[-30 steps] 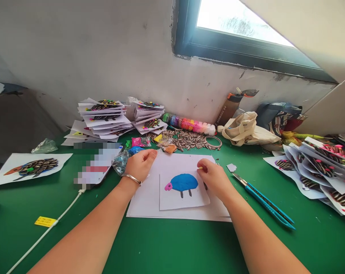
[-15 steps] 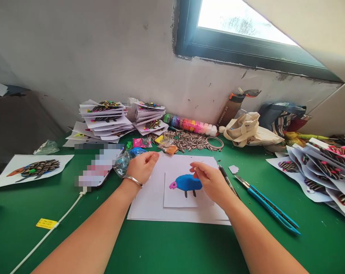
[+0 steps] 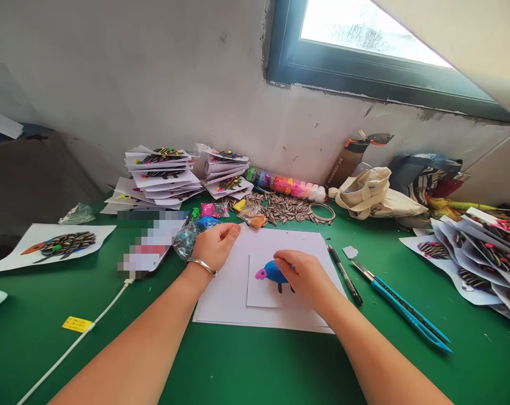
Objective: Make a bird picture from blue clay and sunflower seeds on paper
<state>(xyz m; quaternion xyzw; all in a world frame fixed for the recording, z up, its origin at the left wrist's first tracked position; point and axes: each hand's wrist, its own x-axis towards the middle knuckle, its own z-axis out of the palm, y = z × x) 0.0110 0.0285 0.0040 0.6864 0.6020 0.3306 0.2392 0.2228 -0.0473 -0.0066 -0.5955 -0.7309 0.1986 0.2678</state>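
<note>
My left hand (image 3: 215,247), with a bangle on its wrist, is closed over the left edge of the white paper sheets (image 3: 223,298); whatever its curled fingers hold is hidden. On those sheets lies a smaller white card (image 3: 261,297) bearing a bird-like figure: a flattened blue clay body (image 3: 273,273), a pink head (image 3: 260,274) and dark legs. My right hand (image 3: 307,275) is over the body's right part, covering it. Thumb and fingers come together there in a pinch, and I cannot make out what is in them. Beyond the sheets lies a pile of striped sunflower seeds (image 3: 286,209).
Right of the sheets lie a pen (image 3: 345,275) and a blue utility knife (image 3: 400,306). A charging phone (image 3: 153,244) and a finished seed picture (image 3: 64,247) are at left. Behind stand paper stacks (image 3: 164,183), clay tubs (image 3: 286,185), a bottle (image 3: 347,160) and a cloth bag (image 3: 370,194).
My right hand has moved down and left relative to the card, now covering more of the blue body. My left hand stays closed in about the same place. The view has shifted slightly.
</note>
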